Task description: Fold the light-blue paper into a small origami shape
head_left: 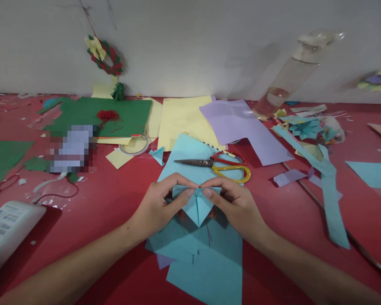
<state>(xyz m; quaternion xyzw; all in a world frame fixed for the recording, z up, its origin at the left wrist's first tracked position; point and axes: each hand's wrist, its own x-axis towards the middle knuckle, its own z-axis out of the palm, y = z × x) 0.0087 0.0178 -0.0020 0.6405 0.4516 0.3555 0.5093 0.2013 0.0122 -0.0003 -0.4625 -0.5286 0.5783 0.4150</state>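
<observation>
Both my hands meet at the middle of a red table over a small folded light-blue paper piece (196,207). My left hand (160,203) pinches its left upper edge with thumb and fingers closed. My right hand (233,203) pinches the right upper edge the same way. The piece points downward like a triangle. Under it lie several light-blue paper sheets (206,262). Just beyond my fingers, scissors (216,165) with red and yellow handles rest on a blue sheet.
Yellow sheets (184,118), a purple sheet (241,127) and a green sheet (95,114) lie further back. A tape ring (133,145) is left of centre. A clear bottle (285,80) leans at the wall. Blue strips (327,178) lie right. A white object (6,228) sits at the left edge.
</observation>
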